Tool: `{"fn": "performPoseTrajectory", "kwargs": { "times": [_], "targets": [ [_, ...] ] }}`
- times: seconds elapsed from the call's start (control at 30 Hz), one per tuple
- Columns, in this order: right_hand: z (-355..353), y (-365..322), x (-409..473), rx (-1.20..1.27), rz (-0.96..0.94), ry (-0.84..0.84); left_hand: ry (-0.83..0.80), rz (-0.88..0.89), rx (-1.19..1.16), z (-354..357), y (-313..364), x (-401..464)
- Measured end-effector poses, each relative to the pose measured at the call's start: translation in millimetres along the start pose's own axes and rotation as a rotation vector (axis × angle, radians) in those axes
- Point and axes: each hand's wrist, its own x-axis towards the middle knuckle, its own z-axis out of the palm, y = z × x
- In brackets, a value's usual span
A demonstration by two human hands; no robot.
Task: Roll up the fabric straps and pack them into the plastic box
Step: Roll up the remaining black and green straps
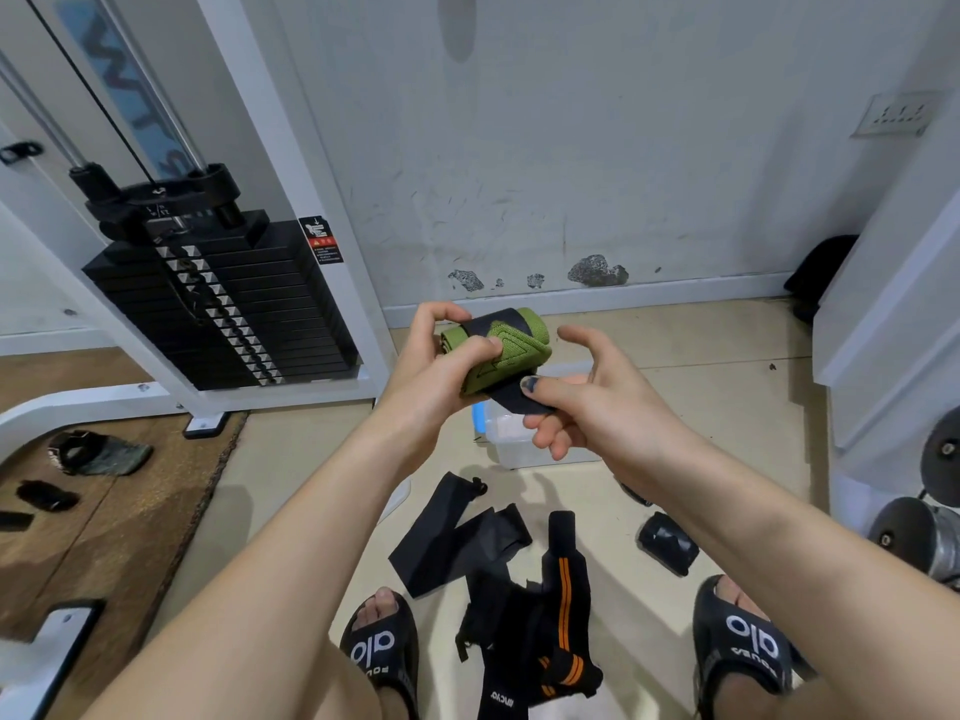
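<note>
Between my hands, I am gripping the green strap roll (pixel 493 350) in my left hand (pixel 441 366), its axis crosswise, while my right hand (pixel 587 397) is pinching its black tail; the plastic box (pixel 511 439) is waiting just below.

I see the rolled strap (pixel 493 350) held up between both hands, the left hand (pixel 441 371) on its left, the right hand (pixel 587 402) at its right. Below and behind them the plastic box (pixel 511 444) sits on the floor (pixel 727 366). Loose straps (pixel 498 574) lie nearer me, between my two feet. The weight stack (pixel 223 304) stands far left.
</note>
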Motion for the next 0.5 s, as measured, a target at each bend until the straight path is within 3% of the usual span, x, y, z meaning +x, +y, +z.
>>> {"fn": "performPoseTrajectory", "kwargs": {
  "times": [0.2,0.5],
  "targets": [
    [2.1,-3.4,4.2,0.108,-0.103,0.053,-0.008,-0.012,0.06,9.8,-6.2,-1.3],
    [-5.3,-8.4,9.5,0.285,0.019,-0.086,-0.055,-0.01,0.105,3.6,-10.6,-2.1]
  ]
}}
